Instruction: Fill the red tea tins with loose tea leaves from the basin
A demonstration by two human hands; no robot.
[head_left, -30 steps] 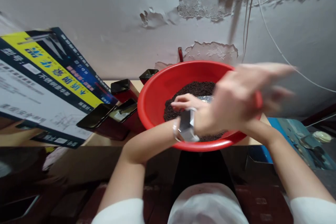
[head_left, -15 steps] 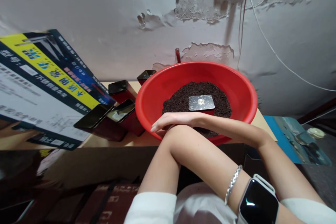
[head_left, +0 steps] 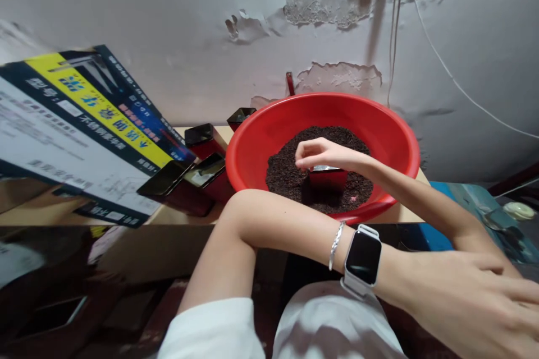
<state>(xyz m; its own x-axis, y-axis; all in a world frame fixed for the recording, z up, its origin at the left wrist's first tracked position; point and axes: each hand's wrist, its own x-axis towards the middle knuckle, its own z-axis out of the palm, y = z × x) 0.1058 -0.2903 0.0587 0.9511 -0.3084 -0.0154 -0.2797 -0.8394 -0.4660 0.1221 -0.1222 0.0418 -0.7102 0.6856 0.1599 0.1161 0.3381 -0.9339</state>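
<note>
My right hand (head_left: 322,153) hovers over a red basin (head_left: 256,146), its fingers bent inward with the tips close together. Whether anything is between them is too small to make out. Just beneath it, a red tin (head_left: 327,182) with a silvery top stands on dark, loose granules (head_left: 284,171) in the basin. My left arm, with a watch and a bracelet, crosses in front of me to the right. My left hand (head_left: 458,297) is at the lower right, beside my right forearm, fingers stretched and partly cut off by the frame edge.
Several open dark red tins (head_left: 185,188) stand left of the basin on a wooden tabletop (head_left: 172,216). A large printed box (head_left: 84,134) leans beside them. A small pink bit (head_left: 353,198) lies on the granules. White cables (head_left: 438,61) hang along the peeling wall behind.
My right hand has moved from the basin's left rim rightward to above the tin, its fingers curling. My left arm has swung lower, bringing the left hand into view. The view has shifted slightly.
</note>
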